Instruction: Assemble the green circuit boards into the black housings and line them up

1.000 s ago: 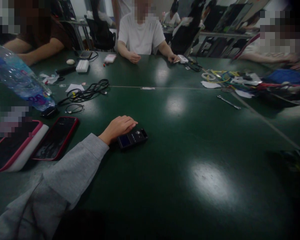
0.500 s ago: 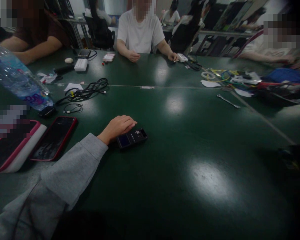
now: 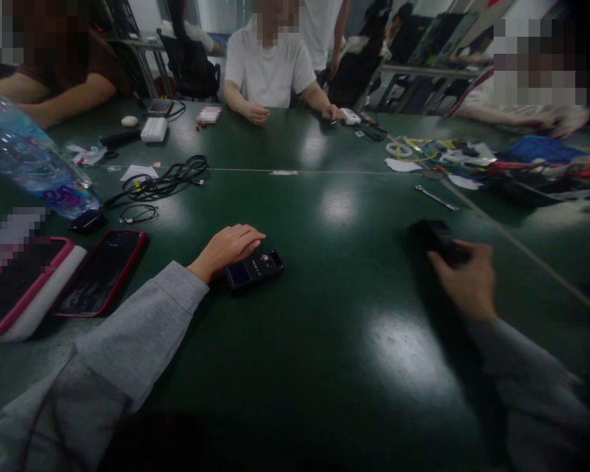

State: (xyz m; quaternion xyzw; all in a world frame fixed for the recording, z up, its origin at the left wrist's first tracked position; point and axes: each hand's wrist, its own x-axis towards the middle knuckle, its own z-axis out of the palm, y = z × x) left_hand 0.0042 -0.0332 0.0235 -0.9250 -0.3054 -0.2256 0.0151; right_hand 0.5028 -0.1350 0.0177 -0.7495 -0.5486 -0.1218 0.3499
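Observation:
On the green table, a small black device with a screen (image 3: pixel 254 269) lies in front of me. My left hand (image 3: pixel 231 247) rests along its far-left edge, fingers stretched out and lying together, not wrapped round it; whether they touch it I cannot tell. To the right, my right hand (image 3: pixel 465 275) grips a dark, box-shaped object (image 3: pixel 442 241) between thumb and fingers, a little blurred by motion. That object appears raised above the table, with a dark shadow below it.
Left of my arm lie a red-edged phone (image 3: pixel 103 272), a pink-edged phone (image 3: pixel 24 282) and a tilted water bottle (image 3: pixel 44 157). Black cables (image 3: pixel 162 183) are beyond. A wrench (image 3: pixel 436 197) and a heap of wires (image 3: pixel 526 164) lie at the right. Co-workers sit across the table.
My right hand has come into view from the right, holding the dark object. The left hand stays by the black device. The whole view has shifted slightly; another person stands at the back.

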